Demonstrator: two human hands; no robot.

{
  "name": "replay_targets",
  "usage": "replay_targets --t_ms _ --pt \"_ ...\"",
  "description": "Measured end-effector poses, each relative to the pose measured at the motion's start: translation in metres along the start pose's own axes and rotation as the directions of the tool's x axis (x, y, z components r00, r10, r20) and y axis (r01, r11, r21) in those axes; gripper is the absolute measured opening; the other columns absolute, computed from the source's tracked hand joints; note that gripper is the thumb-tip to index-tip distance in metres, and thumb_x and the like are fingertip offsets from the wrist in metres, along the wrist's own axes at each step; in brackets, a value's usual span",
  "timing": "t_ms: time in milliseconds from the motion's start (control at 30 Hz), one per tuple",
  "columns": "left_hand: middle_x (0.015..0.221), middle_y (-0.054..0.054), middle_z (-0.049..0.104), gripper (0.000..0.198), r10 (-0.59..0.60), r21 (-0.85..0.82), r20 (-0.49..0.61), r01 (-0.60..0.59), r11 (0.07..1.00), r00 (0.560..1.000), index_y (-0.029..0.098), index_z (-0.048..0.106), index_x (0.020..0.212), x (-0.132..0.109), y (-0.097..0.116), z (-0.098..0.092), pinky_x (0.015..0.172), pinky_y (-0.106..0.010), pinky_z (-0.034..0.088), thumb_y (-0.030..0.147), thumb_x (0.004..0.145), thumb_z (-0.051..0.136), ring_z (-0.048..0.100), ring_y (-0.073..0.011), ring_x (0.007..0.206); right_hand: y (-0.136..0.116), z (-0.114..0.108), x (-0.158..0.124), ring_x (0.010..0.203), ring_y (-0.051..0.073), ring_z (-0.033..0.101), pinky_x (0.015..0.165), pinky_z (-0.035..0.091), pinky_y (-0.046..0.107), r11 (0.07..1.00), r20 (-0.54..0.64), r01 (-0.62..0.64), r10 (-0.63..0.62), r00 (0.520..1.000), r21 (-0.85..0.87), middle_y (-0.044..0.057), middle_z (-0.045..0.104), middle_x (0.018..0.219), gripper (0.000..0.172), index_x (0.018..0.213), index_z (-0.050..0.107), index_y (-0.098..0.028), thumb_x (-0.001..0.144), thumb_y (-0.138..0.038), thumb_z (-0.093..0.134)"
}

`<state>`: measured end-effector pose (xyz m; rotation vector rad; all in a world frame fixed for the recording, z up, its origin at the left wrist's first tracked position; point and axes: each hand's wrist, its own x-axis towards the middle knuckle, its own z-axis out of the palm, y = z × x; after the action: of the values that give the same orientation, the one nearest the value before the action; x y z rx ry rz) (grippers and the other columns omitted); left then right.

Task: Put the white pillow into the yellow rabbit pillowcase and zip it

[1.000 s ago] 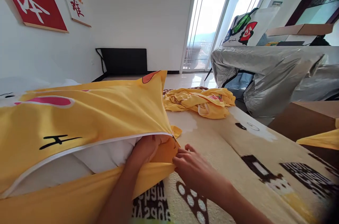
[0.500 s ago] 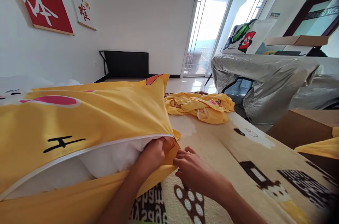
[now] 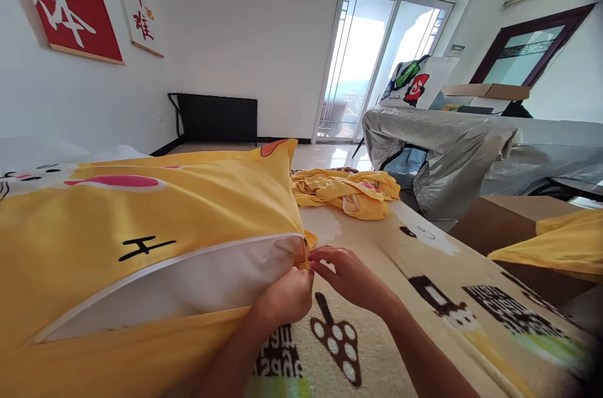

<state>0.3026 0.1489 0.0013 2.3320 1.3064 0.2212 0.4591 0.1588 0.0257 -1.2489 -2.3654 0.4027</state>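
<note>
At pillowcase corner, left hand gripping, right hand pinching, perhaps zipper.

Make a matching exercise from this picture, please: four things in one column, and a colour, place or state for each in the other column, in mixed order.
Things:
1 pillowcase
2 pillow
3 banner
4 left hand

Matches:
a white, showing in the opening
b red, on the wall
c gripping the pillowcase corner
d yellow, open along one edge

Pairs: 1-d, 2-a, 3-b, 4-c
</note>
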Motion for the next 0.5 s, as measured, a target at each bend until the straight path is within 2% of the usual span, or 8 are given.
replay_targets --t_ms 67,100,167,233,267,400,500 --pt "0.095 -0.021 0.069 0.035 -0.014 0.01 0.0 0.014 1.0 1.0 0.006 0.064 0.098 -0.003 0.004 0.0 0.079 -0.037 0.048 0.007 0.083 0.033 0.064 -0.0274 0.087 -0.001 0.011 0.008 0.092 0.018 0.063 0.08 0.045 0.028 0.982 -0.158 -0.187 0.182 0.97 -0.017 0.007 0.069 0.1 0.021 0.097 0.064 -0.02 0.092 -0.031 0.048" --pt "0.096 -0.022 0.068 0.035 -0.019 0.009 -0.002 0.019 1.0 1.0 0.004 0.064 0.098 -0.004 0.005 0.0 0.081 -0.039 0.047 0.006 0.082 0.032 0.063 -0.0287 0.09 0.0 0.018 0.013 0.094 0.02 0.063 0.079 0.046 0.029 0.963 -0.176 -0.27 0.261 0.949 -0.027 0.008 0.068 0.103 0.023 0.103 0.062 -0.019 0.089 -0.033 0.051" --pt "0.101 -0.024 0.066 0.036 -0.016 -0.005 0.003 0.016 1.0 1.0 0.003 0.064 0.098 -0.004 0.006 0.003 0.085 -0.039 0.046 0.004 0.08 0.032 0.062 -0.0293 0.095 0.005 0.032 0.022 0.093 0.02 0.064 0.075 0.046 0.027 0.925 -0.057 -0.376 0.373 0.926 -0.056 0.009 0.069 0.103 0.031 0.11 0.06 -0.018 0.085 -0.035 0.055" --pt "0.104 -0.022 0.066 0.036 -0.006 -0.028 0.02 0.007 1.0 1.0 0.004 0.064 0.097 -0.001 0.003 0.006 0.088 -0.038 0.045 0.006 0.081 0.032 0.061 -0.028 0.097 0.014 0.045 0.027 0.089 0.018 0.065 0.069 0.045 0.023 0.9 0.106 -0.427 0.434 0.895 -0.086 0.007 0.07 0.099 0.028 0.107 0.062 -0.019 0.083 -0.031 0.056" --pt "0.104 -0.02 0.067 0.036 0.0 -0.045 0.03 0.002 0.999 1.0 0.006 0.065 0.097 0.001 0.0 0.008 0.089 -0.037 0.045 0.006 0.082 0.032 0.061 -0.0263 0.096 0.018 0.05 0.028 0.087 0.018 0.065 0.066 0.044 0.022 0.886 0.151 -0.452 0.463 0.873 -0.102 0.007 0.071 0.096 0.024 0.102 0.064 -0.018 0.082 -0.027 0.055" --pt "0.099 -0.007 0.07 0.033 0.005 -0.148 0.042 0.001 0.989 0.999 0.015 0.066 0.091 0.01 -0.009 0.014 0.082 -0.027 0.047 0.011 0.084 0.035 0.062 -0.0183 0.09 0.033 0.054 0.023 0.081 0.023 0.067 0.059 0.042 0.024 0.822 0.162 -0.539 0.566 0.808 -0.183 0.013 0.071 0.087 0.018 0.086 0.068 -0.013 0.074 -0.019 0.056" --pt "0.101 -0.006 0.069 0.034 -0.027 -0.232 -0.098 0.004 0.973 0.995 0.015 0.064 0.095 0.014 -0.009 0.019 0.084 -0.026 0.047 0.012 0.085 0.033 0.061 -0.0174 0.094 0.038 0.044 0.016 0.076 0.021 0.067 0.058 0.042 0.023 0.816 0.174 -0.537 0.573 0.801 -0.213 0.011 0.071 0.076 0.021 0.087 0.068 -0.014 0.072 -0.013 0.053"
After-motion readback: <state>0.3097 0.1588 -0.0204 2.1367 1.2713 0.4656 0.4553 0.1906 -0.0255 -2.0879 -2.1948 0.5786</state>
